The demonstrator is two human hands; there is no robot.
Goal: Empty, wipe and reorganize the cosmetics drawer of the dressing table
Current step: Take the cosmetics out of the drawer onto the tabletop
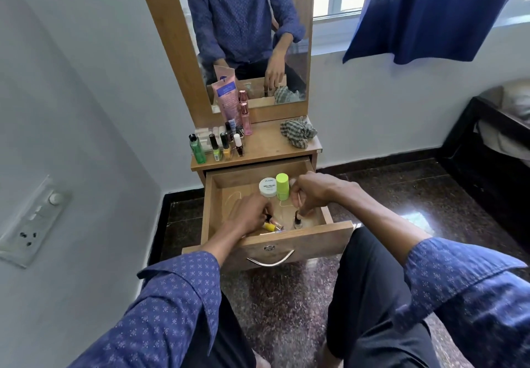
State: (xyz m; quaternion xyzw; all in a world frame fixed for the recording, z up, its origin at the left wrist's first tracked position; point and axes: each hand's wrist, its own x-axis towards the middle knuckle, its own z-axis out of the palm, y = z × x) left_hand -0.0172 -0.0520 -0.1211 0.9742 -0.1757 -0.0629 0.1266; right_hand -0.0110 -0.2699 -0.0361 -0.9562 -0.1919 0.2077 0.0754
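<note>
Both my hands are down in the open drawer [298, 245], w/ the last few bits at its near end. My right hand [311, 194] has fingertips pinched on the cap of a small clear polish bottle [298, 222], which stands upright near the right front corner. A thin stick-like item looks tucked in the same hand; can't tell what it is. My left hand [249, 212] is curled over a little pile of bottles, incl. a yellow bottle [269, 226] lying on its side. Fingers are bent round something there, but whether they're clamped on it I can't tell, since the back of the hand hides them.

Handling, as I judge it: these are light glass bottles, hard, smooth, prob. slippery, and breakable if they knock together. Best hold is the ribbed cap or round the neck, lifted straight up. The white jar [268, 187] and lime green tube [282, 186] at the far side look like light plastic, easy to take round the body.

Pose: both forearms reach forward and down, wrists bent, palms facing down, right wrist arched higher than left. The tabletop [266, 144] holds more bottles at left and a checked cloth [298, 132] at right.
</note>
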